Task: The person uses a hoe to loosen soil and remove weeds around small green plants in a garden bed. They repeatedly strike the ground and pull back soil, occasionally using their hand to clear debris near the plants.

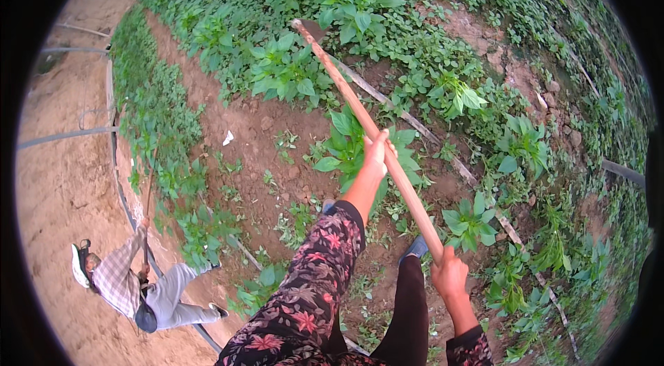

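Observation:
A hoe with a long wooden handle slants from the lower right toward the upper left, held in both my hands. My left hand is wrapped round the middle of the handle. Near its lower end, my right hand is closed on it too. The dark metal blade sits at the far end, among low weeds beside leafy green plants; its edge is partly hidden. Below my left hand grows a broad-leaved plant, partly covered by my arm and the handle.
A pale drip line runs diagonally through the bed, past another young plant near my right hand. My shoe stands on the soil. At the left, a person in a white cap grips a long handle near a dark hose.

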{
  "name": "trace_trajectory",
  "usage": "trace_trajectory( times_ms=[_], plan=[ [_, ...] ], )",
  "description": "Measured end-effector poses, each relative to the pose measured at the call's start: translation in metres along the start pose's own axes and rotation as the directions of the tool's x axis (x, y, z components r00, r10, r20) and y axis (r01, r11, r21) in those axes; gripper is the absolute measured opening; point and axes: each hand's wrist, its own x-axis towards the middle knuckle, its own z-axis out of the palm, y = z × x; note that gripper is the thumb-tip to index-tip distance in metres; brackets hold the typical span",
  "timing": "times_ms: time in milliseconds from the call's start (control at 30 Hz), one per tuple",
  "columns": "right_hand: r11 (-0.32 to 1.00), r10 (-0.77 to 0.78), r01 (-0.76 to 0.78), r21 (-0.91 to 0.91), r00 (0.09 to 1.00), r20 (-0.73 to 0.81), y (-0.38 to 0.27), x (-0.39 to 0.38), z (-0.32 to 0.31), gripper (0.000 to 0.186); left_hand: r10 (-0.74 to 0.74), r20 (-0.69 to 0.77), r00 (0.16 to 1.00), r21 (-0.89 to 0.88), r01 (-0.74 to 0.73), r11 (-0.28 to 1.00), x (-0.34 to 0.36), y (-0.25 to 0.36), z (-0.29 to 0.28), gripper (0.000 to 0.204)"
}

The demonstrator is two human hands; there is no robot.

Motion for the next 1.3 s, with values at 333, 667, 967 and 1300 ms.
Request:
trace_trajectory(
  times_ms=[333, 667, 967, 1300],
  plan=[
    [0.994, -0.106, 0.106, 0.026, 0.994, -0.005, -0.072, 0.106, 0.015, 0.028, 0.024, -0.064, 0.998, 0.172, -0.013, 0.985, 0.086, 0.031, -0.017, 0.034],
    [0.997, -0.043, 0.04, 0.063, 0.998, 0.046, -0.042, 0.084, 0.01, 0.025, -0.021, -0.101, 0.995, 0.187, 0.04, 0.981, 0.067, -0.006, -0.006, 0.035],
    [0.995, 0.024, -0.035, 0.089, 0.992, 0.127, -0.006, 0.04, -0.014, 0.027, -0.018, -0.192, 0.981, 0.247, 0.066, 0.967, 0.01, -0.048, 0.017, 0.032],
    [0.976, 0.216, -0.219, 0.007, 0.965, 0.151, 0.046, -0.062, -0.031, 0.034, -0.119, -0.128, 0.985, 0.216, 0.145, 0.966, -0.097, -0.113, 0.04, 0.036]
  ],
)
